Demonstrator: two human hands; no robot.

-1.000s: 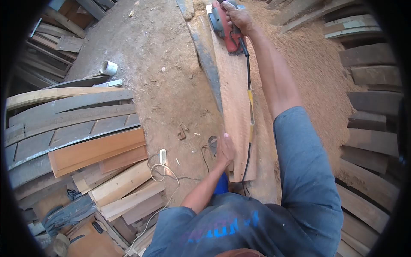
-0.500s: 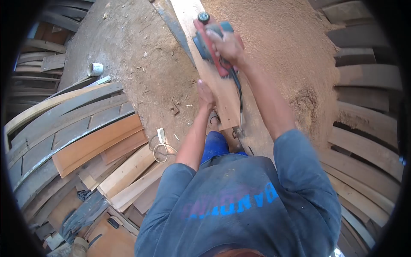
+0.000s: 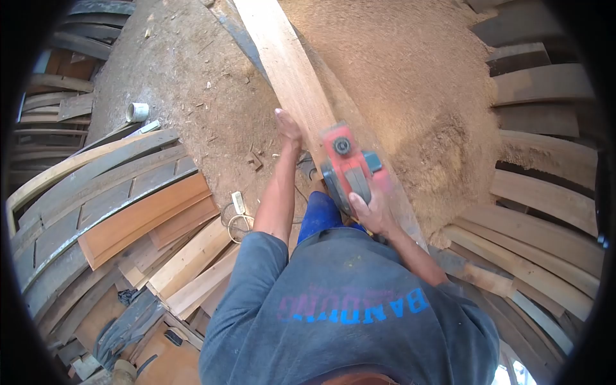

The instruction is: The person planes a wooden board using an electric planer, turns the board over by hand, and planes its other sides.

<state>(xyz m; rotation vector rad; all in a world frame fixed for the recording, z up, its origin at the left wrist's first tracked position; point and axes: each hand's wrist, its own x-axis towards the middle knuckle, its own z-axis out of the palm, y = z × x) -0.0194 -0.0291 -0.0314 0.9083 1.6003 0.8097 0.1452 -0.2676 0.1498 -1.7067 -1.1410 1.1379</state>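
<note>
A long light wooden board (image 3: 282,61) runs from the top of the view down toward my body, over a wider plank. My right hand (image 3: 374,213) is wrapped round the handle of a red and grey electric planer (image 3: 350,163), which sits over the board's near end and hides it. Along the board's left edge rests my left hand (image 3: 289,130), its thumb pointing up and its other fingers mostly hidden by the hand and board.
Stacked boards (image 3: 109,192) fill the left side, with an orange-brown panel (image 3: 147,221) on them. More planks (image 3: 545,147) line the right. Sawdust (image 3: 398,70) covers the ground. A white pot (image 3: 136,112) and a white power socket (image 3: 238,203) with cable lie at left.
The planer, in my right hand, has come back along the board toward my body. My left hand has shifted slightly left in view and stays by the board's edge.
</note>
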